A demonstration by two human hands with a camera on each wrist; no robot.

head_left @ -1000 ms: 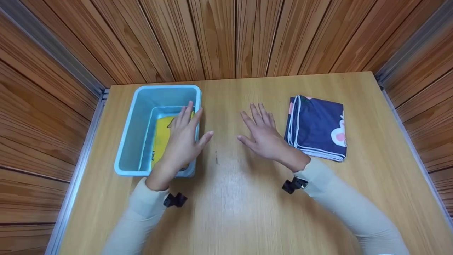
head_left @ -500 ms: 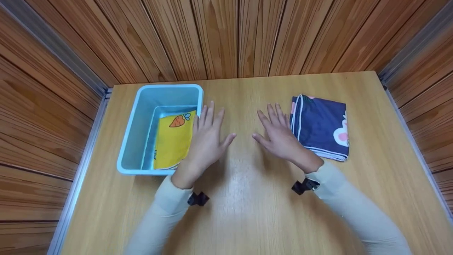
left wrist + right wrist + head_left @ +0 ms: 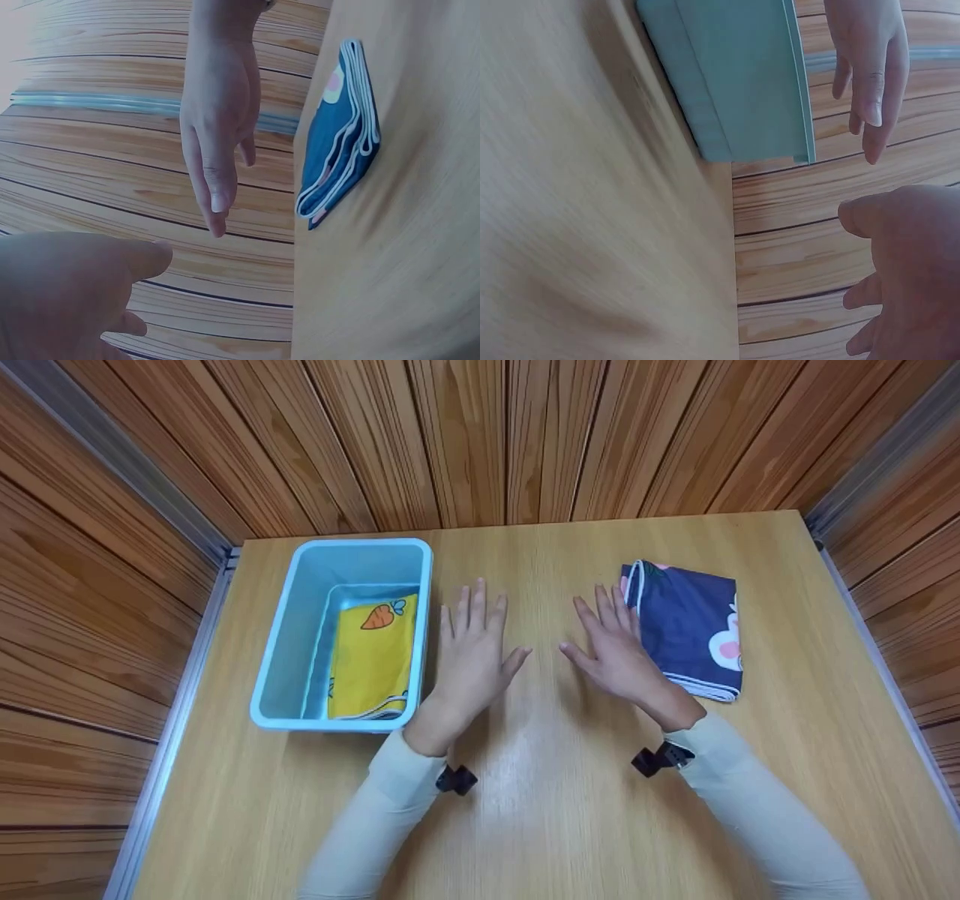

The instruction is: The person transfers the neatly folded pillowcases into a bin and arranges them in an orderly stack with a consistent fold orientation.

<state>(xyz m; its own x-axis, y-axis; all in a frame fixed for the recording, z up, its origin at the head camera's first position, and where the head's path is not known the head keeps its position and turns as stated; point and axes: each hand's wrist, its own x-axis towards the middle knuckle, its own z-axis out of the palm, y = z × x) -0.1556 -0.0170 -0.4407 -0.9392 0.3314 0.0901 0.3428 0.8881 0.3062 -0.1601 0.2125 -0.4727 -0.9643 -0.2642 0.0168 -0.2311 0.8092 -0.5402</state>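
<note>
My left hand [image 3: 472,660] is held over the table just right of the blue plastic bin [image 3: 270,660], fingers spread and holding nothing. Inside the bin lies a folded yellow cloth [image 3: 371,660] printed with an orange carrot. Across from it, my right hand [image 3: 619,656] hovers with straight fingers, its fingertips overlapping the left edge of a folded navy cloth [image 3: 686,622] in the head view. That cloth has white edging and a white-and-pink print; its stacked layers show in the left wrist view. Both wrist views show the hands raised above the tabletop.
The wooden table [image 3: 525,825] ends at a wood-plank wall [image 3: 480,442] behind, with more plank walls at both sides. Metal rails [image 3: 180,660] run along the side edges. A small black camera sits on each wrist.
My left hand has moved right, from over the bin to beside it, uncovering the yellow cloth. My right hand has shifted a little right, towards the navy cloth. Both stay empty.
</note>
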